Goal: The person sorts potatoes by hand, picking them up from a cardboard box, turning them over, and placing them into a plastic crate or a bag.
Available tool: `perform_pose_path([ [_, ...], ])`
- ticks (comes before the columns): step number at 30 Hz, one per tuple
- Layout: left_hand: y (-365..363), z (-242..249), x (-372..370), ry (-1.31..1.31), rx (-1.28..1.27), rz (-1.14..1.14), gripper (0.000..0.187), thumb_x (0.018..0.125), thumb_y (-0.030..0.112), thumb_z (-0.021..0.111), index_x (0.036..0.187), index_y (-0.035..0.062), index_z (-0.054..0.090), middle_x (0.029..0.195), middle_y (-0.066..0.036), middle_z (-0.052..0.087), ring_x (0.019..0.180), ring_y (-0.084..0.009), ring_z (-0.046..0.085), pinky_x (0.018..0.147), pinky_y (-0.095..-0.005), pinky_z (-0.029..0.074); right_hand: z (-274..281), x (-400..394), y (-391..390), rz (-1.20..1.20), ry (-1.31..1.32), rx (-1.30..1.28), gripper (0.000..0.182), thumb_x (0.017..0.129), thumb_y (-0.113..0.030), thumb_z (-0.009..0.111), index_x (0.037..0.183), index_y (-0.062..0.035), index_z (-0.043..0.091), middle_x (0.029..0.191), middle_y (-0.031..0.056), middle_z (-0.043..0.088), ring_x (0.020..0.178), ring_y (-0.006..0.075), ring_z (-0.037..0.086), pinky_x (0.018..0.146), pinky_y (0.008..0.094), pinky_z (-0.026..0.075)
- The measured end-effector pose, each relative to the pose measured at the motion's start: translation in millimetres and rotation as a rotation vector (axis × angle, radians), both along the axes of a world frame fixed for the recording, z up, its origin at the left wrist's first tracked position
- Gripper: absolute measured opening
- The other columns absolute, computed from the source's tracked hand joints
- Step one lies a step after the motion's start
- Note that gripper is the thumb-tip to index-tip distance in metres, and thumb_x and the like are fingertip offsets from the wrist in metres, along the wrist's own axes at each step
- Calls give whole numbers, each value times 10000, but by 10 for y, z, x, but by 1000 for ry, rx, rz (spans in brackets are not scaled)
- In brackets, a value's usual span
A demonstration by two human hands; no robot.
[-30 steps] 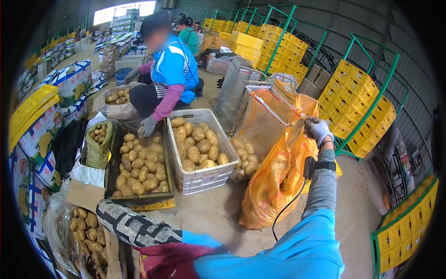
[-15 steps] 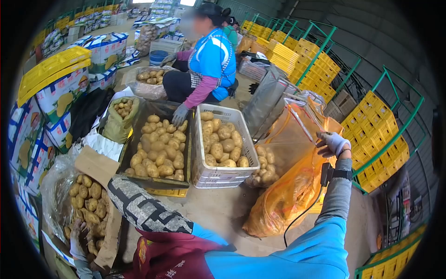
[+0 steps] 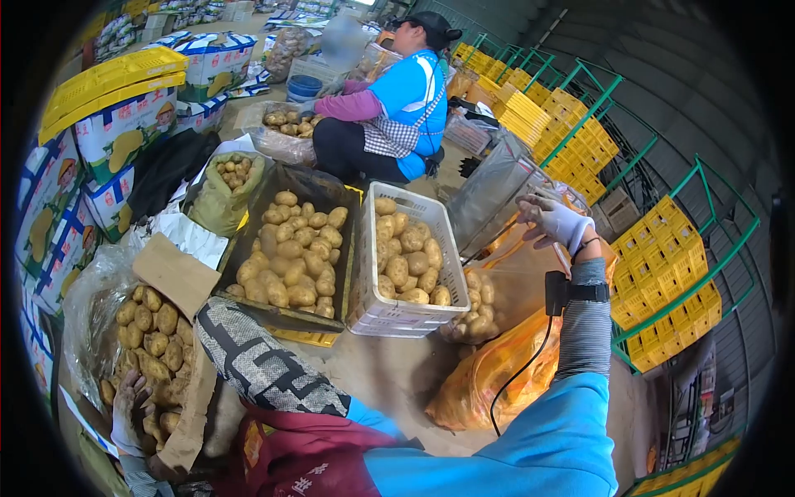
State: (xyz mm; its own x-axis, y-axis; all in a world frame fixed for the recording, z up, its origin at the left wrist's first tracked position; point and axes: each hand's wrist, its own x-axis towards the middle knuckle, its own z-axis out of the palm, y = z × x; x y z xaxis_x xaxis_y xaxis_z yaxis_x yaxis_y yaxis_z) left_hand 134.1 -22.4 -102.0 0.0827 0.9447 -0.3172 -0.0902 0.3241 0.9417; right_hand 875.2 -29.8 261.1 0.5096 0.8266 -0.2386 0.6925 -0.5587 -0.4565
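Note:
My left hand [image 3: 129,414], in a dirty glove, rests at the near-left side of a plastic-lined cardboard box [image 3: 184,418]. Its fingers are apart beside the potatoes [image 3: 157,348] and hold nothing that I can see. My right hand [image 3: 556,222], in a white glove, is raised over an orange plastic bag [image 3: 489,381] on the right. Its fingers are stretched forward and apart, with nothing between them. A black device [image 3: 565,292] with a cable is strapped to that wrist. Potatoes fill a dark bin [image 3: 341,273] and a white crate [image 3: 389,319] in front of me.
A co-worker [image 3: 406,108] in a blue shirt sits beyond the bins, near a bag of potatoes [image 3: 286,149]. Printed cartons [image 3: 124,145] are stacked at left under yellow crates [image 3: 108,87]. A green sack [image 3: 224,203] holds small potatoes. Yellow crates [image 3: 667,273] with green railings line the right.
My right hand has moved up and left, with its fingers reaching forward. My left hand has shifted slightly left. The co-worker's hand has left the dark bin and is by the far bag.

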Motion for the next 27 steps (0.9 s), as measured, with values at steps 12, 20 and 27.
perform_pose_path([
  [12, -38, 111, 13, -148, 16, 35, 461, 972, 255, 543, 1394, 82, 478, 1280, -21, 599, 1068, -128, 584, 843, -276, 491, -346, -2270, 1610, 808, -881, -58, 584, 859, -457, 644, 1294, -73, 582, 1031, 146, 695, 969, 301, 673, 849, 389, 516],
  [20, 81, 30, -230, -63, -82, 443, 248, 966, 206, 585, 1168, 63, 574, 947, -13, 607, 826, -101, 575, 738, -238, 476, -1966, -4631, 2545, 1499, -257, -88, 465, 893, -325, 654, 1261, -50, 580, 1018, 152, 710, 917, 266, 690, 822, 349, 529],
  [27, 137, 425, -520, -495, 80, 764, 240, 966, 208, 583, 1150, 54, 590, 963, -50, 627, 825, -132, 597, 774, -260, 489, -4163, -6472, 2736, 1701, -310, -488, 605, 872, -490, 585, 1317, -82, 568, 1297, 183, 596, 1205, 351, 560, 1015, 425, 439],
])
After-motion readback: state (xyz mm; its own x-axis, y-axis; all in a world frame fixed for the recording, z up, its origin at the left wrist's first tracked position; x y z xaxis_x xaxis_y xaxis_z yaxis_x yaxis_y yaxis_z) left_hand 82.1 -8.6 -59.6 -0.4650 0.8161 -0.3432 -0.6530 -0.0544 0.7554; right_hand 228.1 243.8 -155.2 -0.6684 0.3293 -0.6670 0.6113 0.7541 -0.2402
